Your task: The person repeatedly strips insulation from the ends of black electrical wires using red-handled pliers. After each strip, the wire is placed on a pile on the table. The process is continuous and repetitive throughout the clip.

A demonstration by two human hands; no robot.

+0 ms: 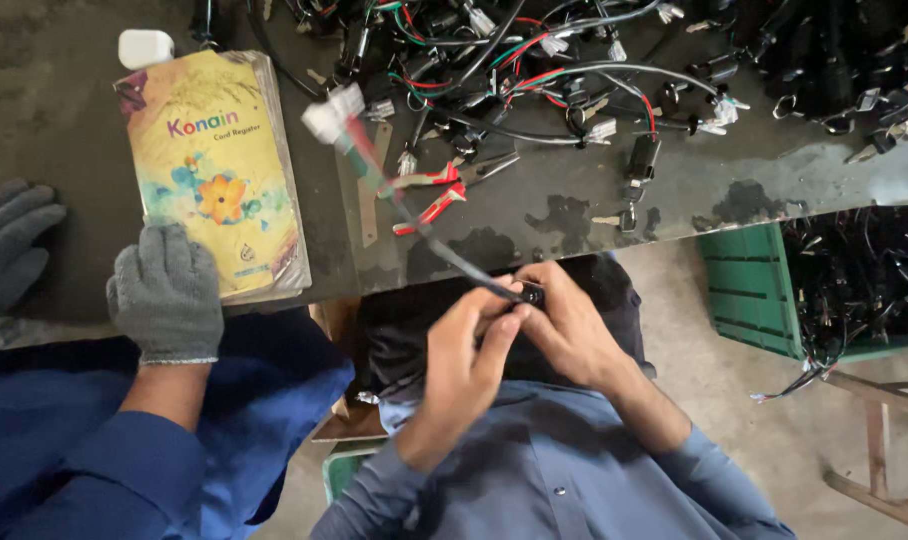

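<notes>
Your left hand (461, 345) and right hand (564, 320) are meeting just below the table edge (534, 262), both pinching a small black switch part (532, 293) between thumbs and fingertips; your fingers are curling tight around it, so most of it is staying hidden. From that part a dark sheathed cable (454, 262) is running up and left, away from your hands, over the table to a white connector (334, 112) that is hanging blurred above the dark tabletop. Since you are holding only the small end, the grip may be slipping if the cable tugs, and the loose connector could be snagging in the wire pile (534, 70) beyond it. Red-handled pliers (429, 195) are lying under the cable, near it. To your left, a co-worker's grey gloved hand (166, 290) is resting on a yellow register book (214, 170), well apart from your work.
</notes>
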